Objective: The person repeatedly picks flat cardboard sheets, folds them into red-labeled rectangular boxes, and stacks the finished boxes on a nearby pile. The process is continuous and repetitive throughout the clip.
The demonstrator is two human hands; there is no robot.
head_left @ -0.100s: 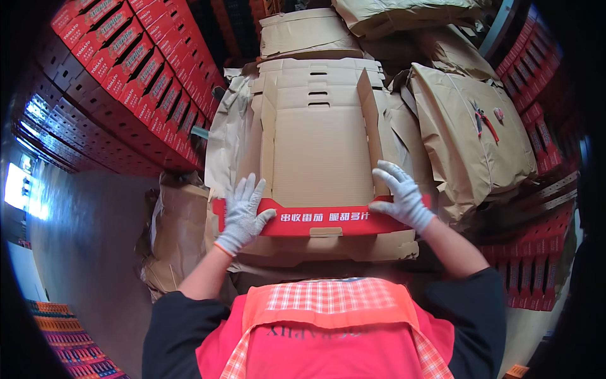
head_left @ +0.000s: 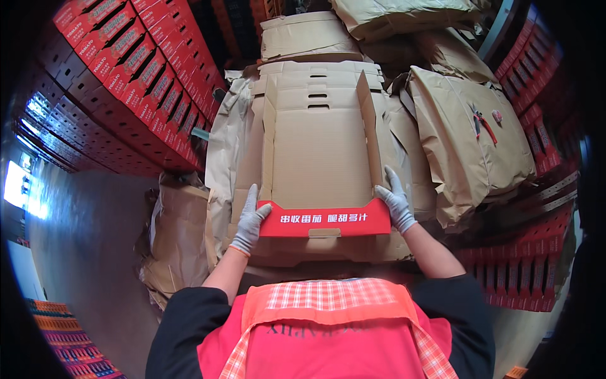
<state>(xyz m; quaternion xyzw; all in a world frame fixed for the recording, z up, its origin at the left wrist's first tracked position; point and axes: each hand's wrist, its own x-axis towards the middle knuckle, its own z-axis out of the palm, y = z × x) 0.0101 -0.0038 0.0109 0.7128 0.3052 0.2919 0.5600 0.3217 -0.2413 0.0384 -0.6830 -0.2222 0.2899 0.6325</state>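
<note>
I have the half-folded cardboard box (head_left: pixel 320 148) right in the middle of my view, lying on flat cardboard sheets (head_left: pixel 344 251) and stretching away toward 12 o'clock. Its red front panel (head_left: pixel 325 221) stands upright on the edge nearest me, toward 6 o'clock, with pale lettering across its face. The plain brown side walls stand up too, one at 9 o'clock on the box and the other at 3. Slotted cardboard edges (head_left: pixel 317 88) show beyond it at 12 o'clock.

My left hand (head_left: pixel 250 222), at 8 o'clock, grasps the panel's near corner: thumb over the red, fingers along the outside. My right hand (head_left: pixel 396 203), at 3 o'clock, clasps the opposite corner the same way, thumb at the red panel's upper end and fingers up beside the wall. I'm wearing pale gloves on both.

Between 2 and 3 o'clock a paper-wrapped bundle (head_left: pixel 457 161) sits near the box, with red-handled pliers (head_left: pixel 486 129) and a small pinkish thing (head_left: pixel 497 117) on top; what that is I can't tell. Another paper bundle (head_left: pixel 309 39) lies at 12. Red boxes (head_left: pixel 136 63) are stacked high at 10 o'clock, and crumpled brown paper (head_left: pixel 183 227) is at 8, outside my left hand. My checked apron (head_left: pixel 334 297) fills 6 o'clock.
</note>
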